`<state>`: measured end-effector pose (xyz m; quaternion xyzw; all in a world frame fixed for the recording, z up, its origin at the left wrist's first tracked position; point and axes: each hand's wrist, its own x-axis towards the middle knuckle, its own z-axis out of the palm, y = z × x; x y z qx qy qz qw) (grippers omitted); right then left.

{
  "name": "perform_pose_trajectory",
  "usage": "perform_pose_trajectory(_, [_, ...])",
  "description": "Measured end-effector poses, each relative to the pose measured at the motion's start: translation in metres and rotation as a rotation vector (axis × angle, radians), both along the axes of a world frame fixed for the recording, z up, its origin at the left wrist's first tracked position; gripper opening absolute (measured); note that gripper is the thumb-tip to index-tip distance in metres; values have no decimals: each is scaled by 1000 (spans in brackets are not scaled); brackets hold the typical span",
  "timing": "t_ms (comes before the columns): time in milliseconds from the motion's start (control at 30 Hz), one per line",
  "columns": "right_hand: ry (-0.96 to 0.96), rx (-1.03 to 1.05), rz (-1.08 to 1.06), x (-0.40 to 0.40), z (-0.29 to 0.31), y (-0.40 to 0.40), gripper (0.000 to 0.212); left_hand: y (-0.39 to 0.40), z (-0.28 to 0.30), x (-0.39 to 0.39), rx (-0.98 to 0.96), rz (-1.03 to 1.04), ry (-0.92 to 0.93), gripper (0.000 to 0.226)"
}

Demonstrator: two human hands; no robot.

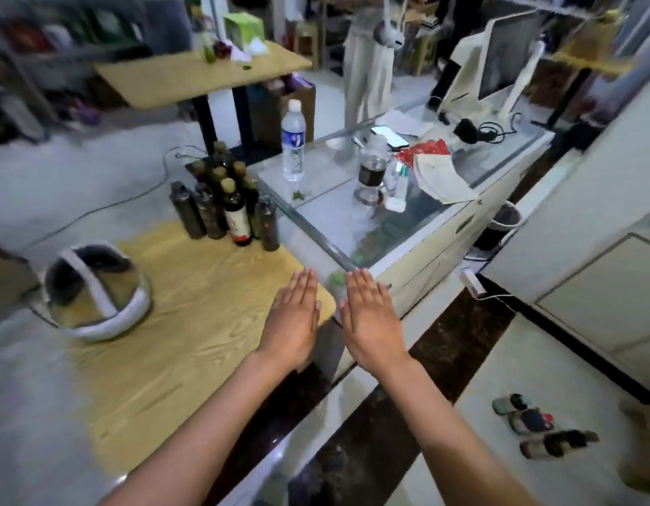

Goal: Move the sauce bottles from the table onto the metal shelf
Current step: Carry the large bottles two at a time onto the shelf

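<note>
Several dark sauce bottles [221, 199] stand bunched at the far corner of a wooden table [177, 323]. One with a red and white label [236, 219] is at the front of the bunch. My left hand [294, 319] is flat, fingers straight, palm down over the table's near right corner. My right hand [371, 323] is flat beside it, over the gap by the glass counter [338, 213]. Neither hand holds anything. Both are well short of the bottles. A blurred shelf [31, 67] stands at the far left.
A white headset [97, 290] lies on the table's left side. The glass counter holds a water bottle [293, 140], a jar [371, 173], a phone [389, 135], papers and a monitor [506, 60]. A person [371, 56] stands beyond. A second wooden table [203, 71] is behind.
</note>
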<state>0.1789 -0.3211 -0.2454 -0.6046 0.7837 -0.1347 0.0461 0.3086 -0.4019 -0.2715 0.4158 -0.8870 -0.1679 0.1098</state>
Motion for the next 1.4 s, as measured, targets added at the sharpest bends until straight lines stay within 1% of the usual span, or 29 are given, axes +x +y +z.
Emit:
perform_pose_trajectory(67, [-14,18,48,28,-5,-34,77,-24,-3,35,25,70,6,56])
perform_pose_trajectory(100, [-25,24,63,41,-7,-51,75,-36,-4,50,35,98,8,56])
perform_pose_trajectory(200, [-46,69,118,70,-11,-93,59,-66,-7,83,58,174,15,56])
perform_pose_trajectory(233, [-53,84,138,79,-12,-105,56,-75,-8,92,64,199,20,56])
perform_pose_trajectory(433, [-78,96,199,98,-22,-172,55,-122,-8,116,69,299,24,56])
perform_pose_trajectory(600, [-164,60,201,80,-37,-232,54,-159,-11,100,79,323,21,55])
perform_pose_trajectory(767, [-329,20,159,48,-58,-292,53,-203,-17,69,108,341,17,57])
perform_pose_trajectory(800, [-357,14,147,42,-62,-303,54,-213,-18,63,126,353,59,57])
perform_pose_trajectory(867, [-388,7,132,26,-71,-327,58,-239,-22,48,187,421,229,56])
perform_pose_trajectory(967, [-400,56,140,13,-80,-360,68,-283,-28,28,278,644,508,52])
perform_pose_trajectory(1033, [-407,92,155,8,-86,-378,72,-317,-40,18,329,773,631,53])
perform_pose_trajectory(1067, [-406,104,169,4,-91,-385,73,-334,-48,13,349,813,651,56])
perform_pose_trajectory(1167, [-388,57,224,-4,-107,-398,72,-370,-74,4,392,837,639,68])
perform_pose_trajectory(1267, [-386,40,215,-11,-115,-411,70,-386,-82,-5,404,868,652,73])
perform_pose_trajectory(1333, [-443,23,171,-13,-117,-417,66,-391,-85,-6,319,870,579,67])
perform_pose_trajectory(1400, [-539,-26,140,-16,-121,-419,56,-390,-88,-5,260,843,508,54])
